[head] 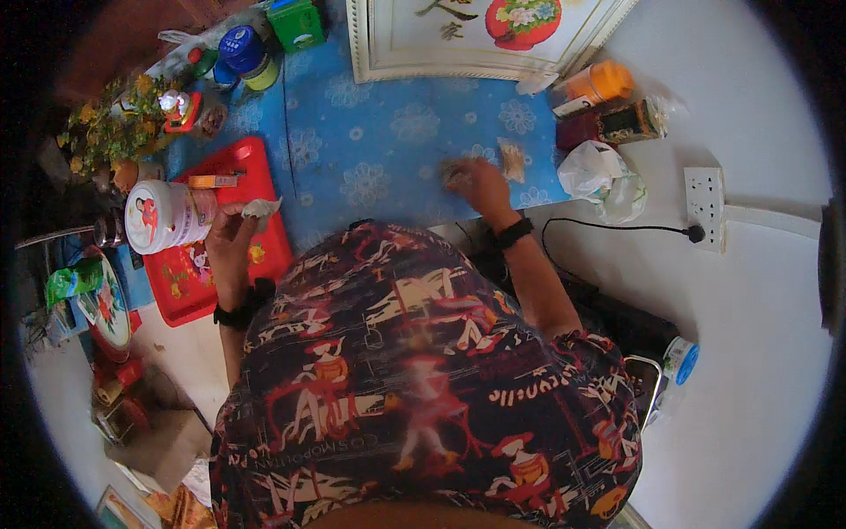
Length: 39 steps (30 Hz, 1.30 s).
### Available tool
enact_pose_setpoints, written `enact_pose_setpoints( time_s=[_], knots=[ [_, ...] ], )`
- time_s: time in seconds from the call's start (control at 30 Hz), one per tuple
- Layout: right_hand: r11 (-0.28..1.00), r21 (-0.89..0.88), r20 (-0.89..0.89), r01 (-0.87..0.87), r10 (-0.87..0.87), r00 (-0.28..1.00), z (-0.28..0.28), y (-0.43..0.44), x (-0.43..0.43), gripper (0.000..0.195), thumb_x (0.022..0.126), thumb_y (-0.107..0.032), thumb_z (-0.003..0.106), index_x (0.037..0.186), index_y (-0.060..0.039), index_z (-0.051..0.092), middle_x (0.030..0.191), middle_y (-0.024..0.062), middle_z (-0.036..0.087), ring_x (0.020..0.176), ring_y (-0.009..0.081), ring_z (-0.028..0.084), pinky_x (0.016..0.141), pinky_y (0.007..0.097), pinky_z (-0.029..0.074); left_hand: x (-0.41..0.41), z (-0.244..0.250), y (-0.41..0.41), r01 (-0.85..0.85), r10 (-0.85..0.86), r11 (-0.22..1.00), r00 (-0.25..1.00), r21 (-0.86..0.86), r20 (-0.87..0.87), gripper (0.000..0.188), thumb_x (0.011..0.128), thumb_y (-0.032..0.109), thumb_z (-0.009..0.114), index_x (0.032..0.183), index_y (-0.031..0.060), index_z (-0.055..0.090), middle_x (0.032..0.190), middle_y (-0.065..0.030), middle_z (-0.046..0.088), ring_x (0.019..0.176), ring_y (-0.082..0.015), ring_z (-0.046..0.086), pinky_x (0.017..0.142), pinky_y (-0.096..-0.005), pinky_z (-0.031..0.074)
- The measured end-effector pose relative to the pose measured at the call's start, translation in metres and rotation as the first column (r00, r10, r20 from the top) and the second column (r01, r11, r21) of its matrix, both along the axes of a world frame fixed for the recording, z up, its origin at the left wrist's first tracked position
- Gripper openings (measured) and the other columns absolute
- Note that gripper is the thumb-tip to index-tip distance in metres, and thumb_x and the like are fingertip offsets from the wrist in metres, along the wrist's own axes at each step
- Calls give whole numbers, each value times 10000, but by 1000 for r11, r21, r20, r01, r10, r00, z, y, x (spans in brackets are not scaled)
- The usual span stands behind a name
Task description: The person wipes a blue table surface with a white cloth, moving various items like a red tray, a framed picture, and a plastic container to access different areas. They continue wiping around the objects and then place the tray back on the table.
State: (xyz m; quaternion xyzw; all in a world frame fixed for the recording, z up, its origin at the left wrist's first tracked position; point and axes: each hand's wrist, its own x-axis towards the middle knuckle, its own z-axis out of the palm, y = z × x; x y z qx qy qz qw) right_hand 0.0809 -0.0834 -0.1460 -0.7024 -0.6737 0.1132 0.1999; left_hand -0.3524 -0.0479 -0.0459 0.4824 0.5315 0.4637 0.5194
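My left hand (231, 231) pinches a crumpled white tissue or cloth (261, 208) between its fingertips, above a red plastic tray (264, 172) and beside a large white plastic tub (168, 217). A small orange box (213, 180) lies on the tray behind the tub. My right hand (477, 182) is over the blue flower-patterned tablecloth (396, 132), its fingers blurred and bent down; whether they hold anything cannot be told. Just right of it lies a small clear packet of thin light-brown sticks (511, 161).
A white picture frame (456, 76) stands at the back. At the right are an orange container (595, 86), a dark box (628, 124) and a white plastic bag (598, 175). A blue-lidded jar (244, 53), a green box (295, 25) and yellow artificial flowers (109, 125) stand at the left.
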Motion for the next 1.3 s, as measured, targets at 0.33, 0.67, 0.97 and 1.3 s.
enact_pose_setpoints(
  time_s=[0.33,0.67,0.97,1.3],
  knots=[
    [980,149,-59,128,-121,991,-7,51,14,198,858,-266,573,943,-121,679,887,143,632,760,349,621,652,454,493,-16,4,-10,37,-39,999,995,-18,-95,171,877,-41,556,1038,9,583,950,-56,636,864,-133,611,787,-266,498],
    [977,183,157,-107,79,984,-60,24,-77,166,861,-202,547,959,-151,670,898,141,629,763,338,615,679,417,514,-40,-8,-32,2,-5,999,998,-51,-59,158,883,-36,559,1034,6,581,948,-55,631,865,-118,600,762,-257,491],
    [961,162,-173,223,-194,966,-61,33,-18,248,832,-200,605,1069,-196,674,899,136,603,836,333,603,686,413,491,-51,-10,-29,-11,12,1000,999,17,-35,141,899,-13,551,1034,10,581,908,-39,633,784,-94,586,665,-227,466],
    [951,-74,-168,300,-308,936,-72,20,-109,217,826,-195,613,1036,-178,665,963,134,575,921,368,565,738,461,469,-61,-27,-18,75,-79,994,995,-76,-58,168,879,48,586,1043,12,578,937,-59,632,872,-145,599,817,-291,478]
  ],
)
